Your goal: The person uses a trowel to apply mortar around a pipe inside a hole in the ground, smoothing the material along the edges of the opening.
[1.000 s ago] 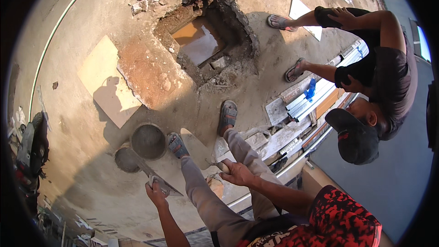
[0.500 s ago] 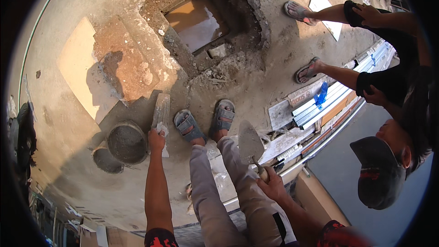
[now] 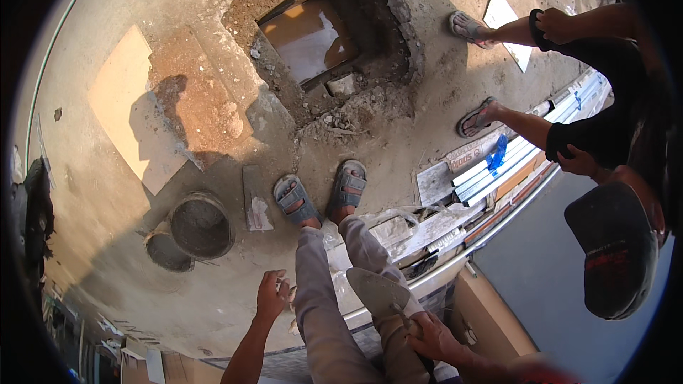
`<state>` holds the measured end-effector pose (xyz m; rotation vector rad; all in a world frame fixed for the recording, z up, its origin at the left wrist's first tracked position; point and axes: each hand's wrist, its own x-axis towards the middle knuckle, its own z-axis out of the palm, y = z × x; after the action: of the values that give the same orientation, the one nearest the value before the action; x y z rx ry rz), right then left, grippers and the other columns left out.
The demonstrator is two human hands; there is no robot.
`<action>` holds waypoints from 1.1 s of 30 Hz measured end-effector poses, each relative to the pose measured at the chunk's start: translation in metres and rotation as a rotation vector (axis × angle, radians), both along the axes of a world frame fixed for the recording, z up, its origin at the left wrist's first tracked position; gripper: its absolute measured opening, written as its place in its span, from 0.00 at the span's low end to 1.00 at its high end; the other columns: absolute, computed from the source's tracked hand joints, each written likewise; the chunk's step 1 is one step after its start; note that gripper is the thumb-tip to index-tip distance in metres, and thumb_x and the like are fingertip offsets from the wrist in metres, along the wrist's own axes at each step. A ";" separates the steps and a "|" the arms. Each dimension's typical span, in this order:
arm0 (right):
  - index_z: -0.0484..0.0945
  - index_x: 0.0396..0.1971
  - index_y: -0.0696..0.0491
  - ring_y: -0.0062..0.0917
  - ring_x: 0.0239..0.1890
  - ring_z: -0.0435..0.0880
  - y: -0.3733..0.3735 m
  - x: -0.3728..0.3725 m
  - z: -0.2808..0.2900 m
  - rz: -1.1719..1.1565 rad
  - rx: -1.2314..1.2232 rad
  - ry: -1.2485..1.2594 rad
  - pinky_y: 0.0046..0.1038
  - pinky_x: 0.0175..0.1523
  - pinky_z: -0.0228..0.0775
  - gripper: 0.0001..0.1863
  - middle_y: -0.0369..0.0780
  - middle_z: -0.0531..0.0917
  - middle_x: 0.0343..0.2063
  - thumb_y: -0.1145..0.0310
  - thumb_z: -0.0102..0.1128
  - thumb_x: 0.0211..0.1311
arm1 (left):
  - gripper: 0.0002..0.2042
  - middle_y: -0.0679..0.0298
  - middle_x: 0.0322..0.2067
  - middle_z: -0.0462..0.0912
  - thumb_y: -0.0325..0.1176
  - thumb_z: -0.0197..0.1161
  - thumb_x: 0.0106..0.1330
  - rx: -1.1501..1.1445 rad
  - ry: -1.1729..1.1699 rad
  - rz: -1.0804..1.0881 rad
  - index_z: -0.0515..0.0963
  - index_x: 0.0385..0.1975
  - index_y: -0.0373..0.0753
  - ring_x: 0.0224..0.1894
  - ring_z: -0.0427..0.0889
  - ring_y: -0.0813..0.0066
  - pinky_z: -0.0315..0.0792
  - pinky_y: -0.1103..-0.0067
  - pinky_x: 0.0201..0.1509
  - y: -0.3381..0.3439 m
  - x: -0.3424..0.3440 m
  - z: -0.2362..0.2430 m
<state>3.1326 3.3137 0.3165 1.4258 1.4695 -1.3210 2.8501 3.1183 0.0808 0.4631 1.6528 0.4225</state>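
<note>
Gripping a pointed trowel [image 3: 376,290] by its handle in the right hand [image 3: 432,338]. Loosely curling the left hand [image 3: 272,297] beside the left trouser leg [image 3: 318,288]. Standing in strapped sandals [image 3: 293,197], between a broken-edged pit [image 3: 388,35] and the hands, with a flat plastering trowel [image 3: 255,199] and round mortar tub [image 3: 227,212] nearby.

A trowel [image 3: 377,291], mortar bucket [image 3: 214,205] and dug pit [image 3: 378,37] show a building site.

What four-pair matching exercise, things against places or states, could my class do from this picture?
Things
1. trowel
2. long flat tool
3. wearer's left hand
4. dark cap

Places or states
A. empty
B. worn by the other person
C. in the wearer's right hand
D. lying beside the wearer's left sandal

Pairs: 1-C, 2-D, 3-A, 4-B
</note>
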 end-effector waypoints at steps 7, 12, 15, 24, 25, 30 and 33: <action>0.69 0.41 0.56 0.46 0.51 0.71 0.013 -0.016 0.092 0.356 -0.012 0.061 0.43 0.51 0.67 0.17 0.47 0.72 0.45 0.66 0.59 0.51 | 0.14 0.64 0.37 0.75 0.47 0.58 0.61 0.475 -0.188 -0.980 0.78 0.39 0.46 0.42 0.77 0.62 0.70 0.65 0.46 -0.011 0.036 0.246; 0.64 0.37 0.57 0.51 0.37 0.77 0.041 -0.019 0.108 0.117 0.011 0.102 0.47 0.41 0.70 0.12 0.51 0.76 0.31 0.73 0.52 0.52 | 0.10 0.63 0.35 0.77 0.42 0.58 0.62 0.318 -0.444 -0.992 0.78 0.38 0.46 0.40 0.79 0.62 0.71 0.67 0.45 -0.006 0.038 0.239; 0.62 0.36 0.57 0.53 0.33 0.78 0.067 -0.017 0.113 0.126 -0.104 0.134 0.50 0.38 0.69 0.12 0.54 0.77 0.27 0.75 0.50 0.52 | 0.07 0.58 0.26 0.77 0.33 0.65 0.40 0.376 -0.131 -0.776 0.77 0.21 0.42 0.34 0.78 0.57 0.73 0.65 0.37 0.006 0.056 0.258; 0.66 0.41 0.56 0.44 0.29 0.80 0.144 0.048 0.113 0.252 -0.584 0.133 0.45 0.34 0.70 0.16 0.47 0.78 0.25 0.72 0.57 0.52 | 0.09 0.52 0.29 0.78 0.37 0.61 0.53 -0.004 -0.452 -0.738 0.77 0.28 0.39 0.34 0.78 0.51 0.71 0.61 0.39 0.101 0.080 0.291; 0.64 0.42 0.56 0.46 0.30 0.81 0.144 0.059 0.097 0.278 -0.527 0.246 0.45 0.34 0.70 0.17 0.49 0.78 0.27 0.71 0.56 0.54 | 0.09 0.54 0.30 0.78 0.38 0.61 0.55 0.053 -0.456 -0.728 0.77 0.30 0.39 0.35 0.78 0.52 0.71 0.62 0.40 0.089 0.090 0.274; 0.61 0.54 0.51 0.51 0.33 0.81 0.182 0.035 -0.002 0.247 -0.205 0.396 0.46 0.36 0.73 0.24 0.52 0.80 0.33 0.67 0.55 0.59 | 0.10 0.59 0.37 0.79 0.40 0.58 0.63 0.147 -0.426 -0.642 0.76 0.37 0.41 0.39 0.78 0.57 0.71 0.66 0.44 0.125 0.076 0.156; 0.61 0.55 0.51 0.51 0.32 0.81 0.233 -0.040 -0.077 0.396 0.139 0.356 0.47 0.35 0.73 0.24 0.52 0.80 0.34 0.65 0.55 0.59 | 0.14 0.53 0.36 0.80 0.41 0.61 0.61 0.126 0.087 -0.749 0.76 0.40 0.37 0.41 0.80 0.54 0.73 0.64 0.43 0.172 0.012 0.056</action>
<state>3.0928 3.5463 0.2393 0.9367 1.9899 -1.2777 2.8624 3.2908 0.1372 1.1502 1.4121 -0.0567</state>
